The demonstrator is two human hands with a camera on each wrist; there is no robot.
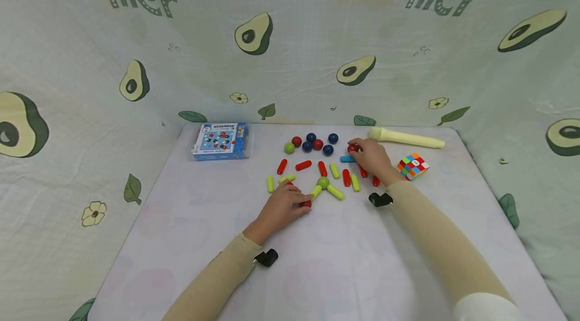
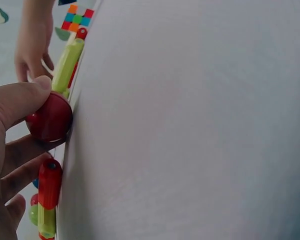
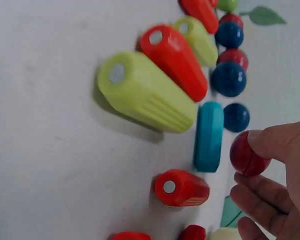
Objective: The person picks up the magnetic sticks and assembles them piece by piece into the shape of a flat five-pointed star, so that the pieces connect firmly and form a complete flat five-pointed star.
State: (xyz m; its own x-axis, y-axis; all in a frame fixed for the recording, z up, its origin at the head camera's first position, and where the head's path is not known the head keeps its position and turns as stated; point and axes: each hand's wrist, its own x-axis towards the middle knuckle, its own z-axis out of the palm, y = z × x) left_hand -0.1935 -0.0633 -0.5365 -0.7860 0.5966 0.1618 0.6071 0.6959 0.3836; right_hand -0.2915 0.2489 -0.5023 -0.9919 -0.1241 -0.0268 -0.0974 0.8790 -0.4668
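My left hand [image 1: 281, 210] holds a red ball [image 2: 51, 117] between thumb and fingers, low over the table at the front of the pieces. Right at this ball is the end of a yellow-green rod [image 1: 316, 191], which joins a green ball [image 1: 323, 182]; a second yellow-green rod [image 1: 335, 191] reaches right from it. A red rod [image 2: 50, 182] lies beneath the left fingers in the left wrist view. Farther back, my right hand [image 1: 372, 156] pinches another red ball [image 3: 247, 155] with thumb and fingertips, beside a blue rod [image 3: 209, 137].
Dark blue balls [image 1: 333, 138], red balls [image 1: 296, 141] and a green ball [image 1: 289, 148] sit at the back. Loose red rods [image 1: 303, 165] and yellow-green rods [image 1: 334, 170] lie around. A boxed set [image 1: 219, 141], a puzzle cube [image 1: 413, 166] and a pale yellow stick [image 1: 408, 138] flank them.
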